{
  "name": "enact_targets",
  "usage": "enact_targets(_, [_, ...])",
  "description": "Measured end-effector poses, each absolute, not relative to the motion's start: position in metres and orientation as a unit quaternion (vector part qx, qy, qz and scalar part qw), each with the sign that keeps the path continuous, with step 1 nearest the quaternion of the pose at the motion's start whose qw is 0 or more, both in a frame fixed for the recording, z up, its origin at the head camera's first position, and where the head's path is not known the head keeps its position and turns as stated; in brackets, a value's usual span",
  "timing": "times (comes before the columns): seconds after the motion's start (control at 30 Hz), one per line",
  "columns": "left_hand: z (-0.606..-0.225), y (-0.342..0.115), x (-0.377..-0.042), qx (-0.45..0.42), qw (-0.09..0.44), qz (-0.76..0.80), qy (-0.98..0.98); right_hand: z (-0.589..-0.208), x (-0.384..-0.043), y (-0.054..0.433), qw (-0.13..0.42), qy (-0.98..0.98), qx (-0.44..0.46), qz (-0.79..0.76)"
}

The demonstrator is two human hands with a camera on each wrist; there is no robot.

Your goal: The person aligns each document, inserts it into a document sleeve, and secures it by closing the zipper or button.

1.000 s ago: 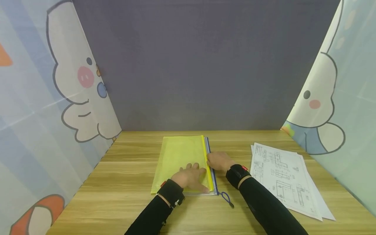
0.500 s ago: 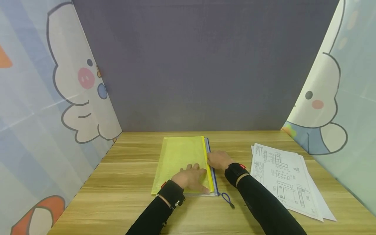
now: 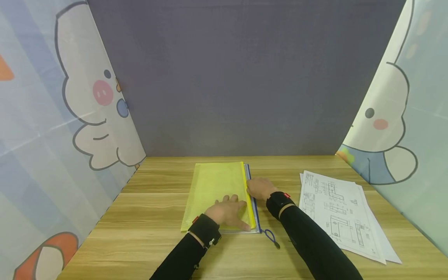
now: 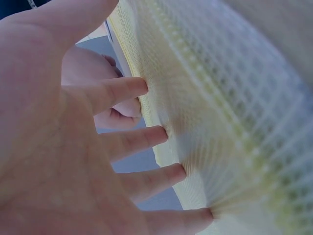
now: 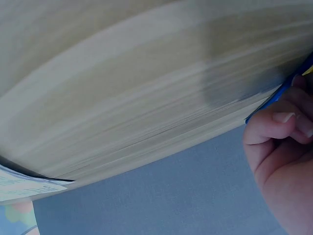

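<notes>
Pouch [image 3: 214, 182] seems light, floppy, best held by its right edge [image 3: 251, 212]: right hand [image 3: 260, 189] pinches there, left hand [image 3: 226, 212] spreads across it.

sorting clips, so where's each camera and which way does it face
Head: worn there, facing forward and down at yellow folder and papers; left hand, right hand and sleeves show.
Left wrist: worn there, facing the folder; both hands show.
Right wrist: worn there, facing table and grey backdrop; right hand shows.
Head and right wrist share right hand and papers.
</notes>
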State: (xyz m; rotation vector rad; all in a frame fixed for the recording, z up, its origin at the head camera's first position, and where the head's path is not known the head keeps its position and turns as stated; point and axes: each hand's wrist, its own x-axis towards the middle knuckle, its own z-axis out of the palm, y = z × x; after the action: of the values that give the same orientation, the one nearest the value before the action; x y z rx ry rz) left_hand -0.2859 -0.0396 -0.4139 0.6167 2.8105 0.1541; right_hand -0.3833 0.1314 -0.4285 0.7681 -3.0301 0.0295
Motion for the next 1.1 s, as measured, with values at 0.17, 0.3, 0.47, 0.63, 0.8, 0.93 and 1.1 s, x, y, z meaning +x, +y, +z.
enact_targets(0.17, [-0.414,-0.039,-0.288,0.21,0.131,0.049,0.968,-0.428,-0.386,0.132,0.007,-0.971,0.241,0.013])
enact_targets(0.3, [-0.415,-0.038,-0.289,0.213,0.129,0.044,0.968,-0.429,-0.388,0.131,0.004,-0.972,0.236,0.016])
enact_targets(0.47, [-0.415,-0.039,-0.289,0.216,0.125,0.041,0.967,-0.429,-0.388,0.131,0.007,-0.972,0.233,0.024])
enact_targets(0.63, [-0.415,-0.038,-0.288,0.218,0.126,0.046,0.967,-0.43,-0.387,0.134,0.01,-0.971,0.237,0.026])
enact_targets(0.8, [-0.413,-0.037,-0.287,0.22,0.127,0.05,0.966,-0.431,-0.386,0.138,0.02,-0.968,0.251,0.023])
enact_targets(0.93, [-0.412,-0.038,-0.285,0.218,0.131,0.055,0.966,-0.432,-0.386,0.14,0.027,-0.965,0.261,0.017])
enact_targets(1.1, [-0.408,-0.039,-0.283,0.216,0.141,0.079,0.963,-0.433,-0.382,0.143,0.045,-0.96,0.277,0.007])
